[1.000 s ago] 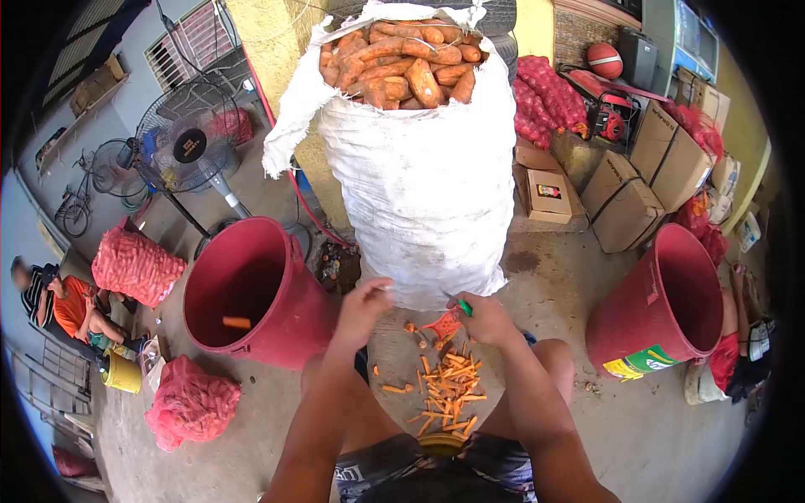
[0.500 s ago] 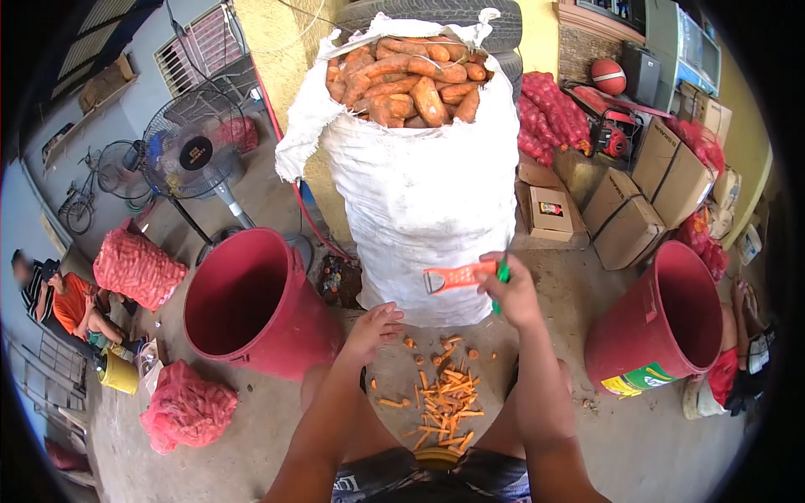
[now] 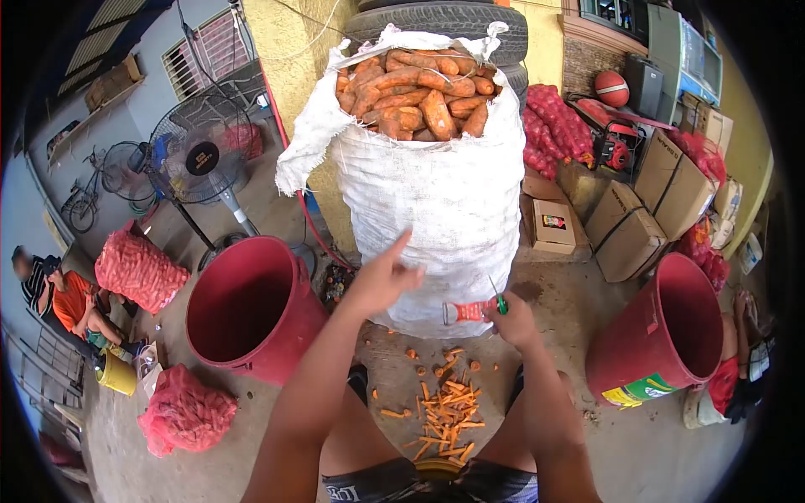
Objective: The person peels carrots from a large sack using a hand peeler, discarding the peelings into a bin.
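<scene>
In front of a tall white woven sack (image 3: 428,201) my left hand (image 3: 383,283) is raised, its index finger stretched out and nothing in it. My right hand (image 3: 515,323) is closed around an orange peeler (image 3: 466,313) and a small knife with a green handle (image 3: 502,304). The peeler's head points left and the thin knife blade sticks up. Large orange roots that look like carrots (image 3: 411,96) fill the sack to its open top. Orange scraps and cut ends (image 3: 449,415) lie on the floor between my legs.
Red tubs stand at left (image 3: 247,310) and right (image 3: 658,323). Filled red mesh sacks (image 3: 141,270) and a red bag (image 3: 189,411) lie left, near a fan (image 3: 199,159) and two seated people. Cardboard boxes (image 3: 627,230) sit at right; tyres (image 3: 444,32) are behind the sack.
My left hand has risen toward the sack, its index finger now extended. My right hand has moved lower with the peeler and knife. The view has shifted slightly.
</scene>
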The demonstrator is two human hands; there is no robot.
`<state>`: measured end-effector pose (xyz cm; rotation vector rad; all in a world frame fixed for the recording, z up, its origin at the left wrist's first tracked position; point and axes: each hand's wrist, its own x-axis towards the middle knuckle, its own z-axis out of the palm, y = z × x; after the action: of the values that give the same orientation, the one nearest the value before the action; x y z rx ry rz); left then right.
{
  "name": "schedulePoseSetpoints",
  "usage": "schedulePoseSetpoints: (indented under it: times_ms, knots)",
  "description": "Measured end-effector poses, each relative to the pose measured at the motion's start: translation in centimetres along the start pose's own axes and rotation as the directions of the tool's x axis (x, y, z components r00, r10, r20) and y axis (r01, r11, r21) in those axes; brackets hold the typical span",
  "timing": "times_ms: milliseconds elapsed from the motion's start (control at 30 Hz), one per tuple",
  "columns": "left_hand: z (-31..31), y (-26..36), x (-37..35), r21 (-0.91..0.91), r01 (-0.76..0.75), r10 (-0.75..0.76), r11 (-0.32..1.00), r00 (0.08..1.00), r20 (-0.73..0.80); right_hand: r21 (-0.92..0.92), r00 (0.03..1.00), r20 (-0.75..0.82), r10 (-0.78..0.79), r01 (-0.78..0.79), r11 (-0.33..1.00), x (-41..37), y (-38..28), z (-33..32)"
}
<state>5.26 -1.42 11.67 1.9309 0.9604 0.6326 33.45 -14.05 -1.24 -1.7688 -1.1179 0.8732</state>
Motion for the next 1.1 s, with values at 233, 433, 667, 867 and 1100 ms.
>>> schedulePoseSetpoints:
  times_ms: [233,433,667,867,1100]
  knots:
    - [-4.6,11.2,10.6,0.309,-0.148,0.198,0.939,0.971,-0.134,-0.193,1.0,-0.012,-0.022,0.019,0.981,0.1,1.2,-0.1]
    - [-7.0,10.4,16.1,0.736,-0.192,0.585,0.65,0.745,-0.322,-0.443,0.97,-0.032,-0.241,0.202,0.873,-0.2,1.7,-0.3]
    - [-13.5,8.7,22.0,0.646,-0.007,0.495,0.763,0.649,-0.578,-0.419,0.973,-0.031,-0.228,0.194,0.887,0.4,1.8,-0.8]
    - [-14.5,9.4,23.0,0.734,0.104,0.471,0.671,0.706,-0.53,-0.414,0.975,-0.03,-0.218,0.186,0.891,0.8,0.6,-0.5]
    - [-15.2,9.2,22.9,0.669,0.163,0.37,0.725,0.728,-0.578,-0.422,0.981,-0.015,-0.196,0.171,0.89,1.3,1.1,0.6]
